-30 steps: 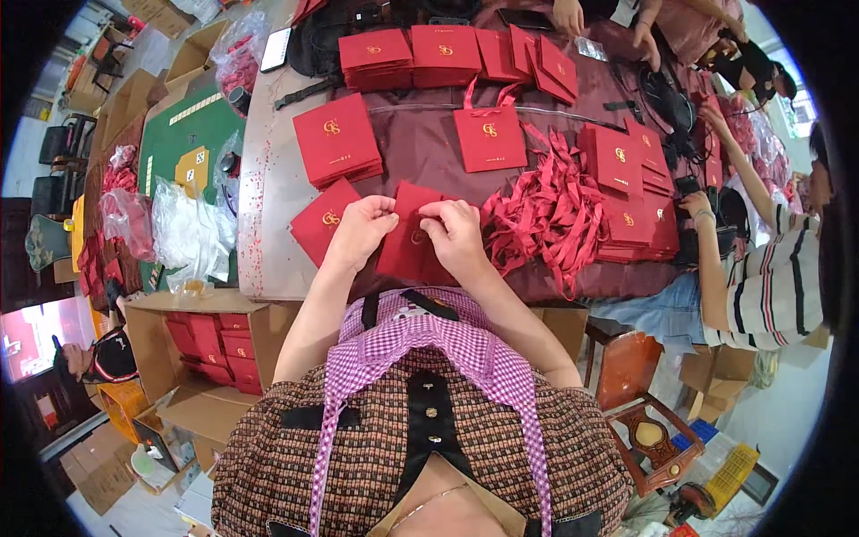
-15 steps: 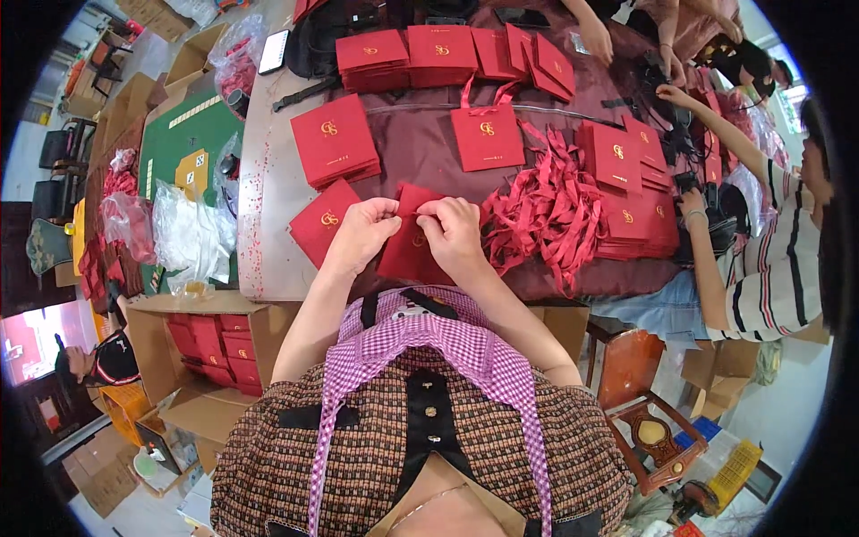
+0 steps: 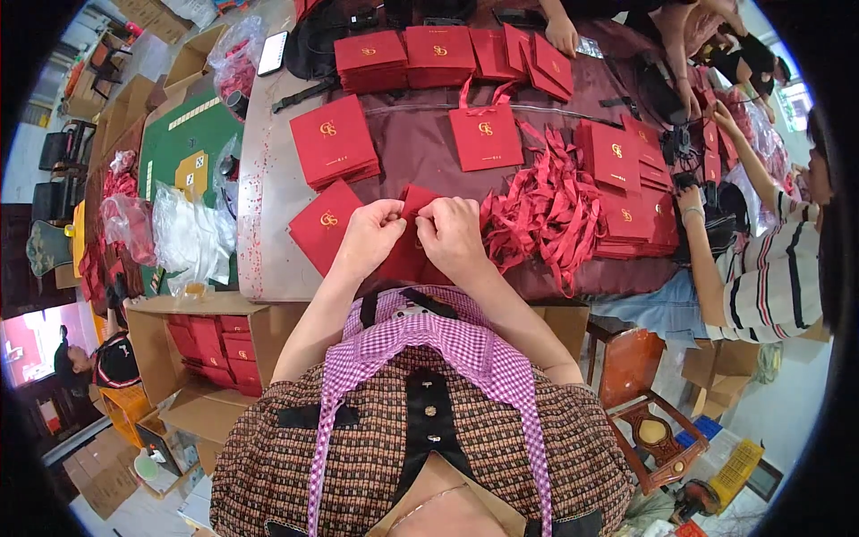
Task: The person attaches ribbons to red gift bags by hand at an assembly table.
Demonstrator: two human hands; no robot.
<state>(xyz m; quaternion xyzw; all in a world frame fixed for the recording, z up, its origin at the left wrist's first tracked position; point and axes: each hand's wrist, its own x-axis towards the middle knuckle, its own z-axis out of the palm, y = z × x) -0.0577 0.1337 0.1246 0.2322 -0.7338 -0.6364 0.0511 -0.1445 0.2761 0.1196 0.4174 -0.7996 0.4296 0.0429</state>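
A small red paper bag (image 3: 399, 267) lies at the table's near edge, mostly covered by my hands. My left hand (image 3: 369, 238) is closed in a pinch at the bag's upper edge. Close beside it, my right hand (image 3: 454, 236) pinches the same edge, thumb against fingers. Whether a ribbon is between the fingertips is too small to tell. Left of my hands lies another red bag (image 3: 322, 225) with a gold emblem. A heap of red ribbons (image 3: 548, 210) sits just right of my right hand. Beyond it is a bag with ribbon handles (image 3: 486, 139).
Red bag stacks stand at the far side (image 3: 440, 54), the left (image 3: 334, 139) and the right (image 3: 626, 215). A phone (image 3: 272, 54) lies far left. A cardboard box (image 3: 148, 349) of red bags stands below left. Co-workers' hands (image 3: 562, 36) are across the table; another person (image 3: 769, 277) sits right.
My fingertips have shifted slightly at the bag's upper edge, and the left hand is more curled. A co-worker's hand at the far side moved left; the person at right raised an arm.
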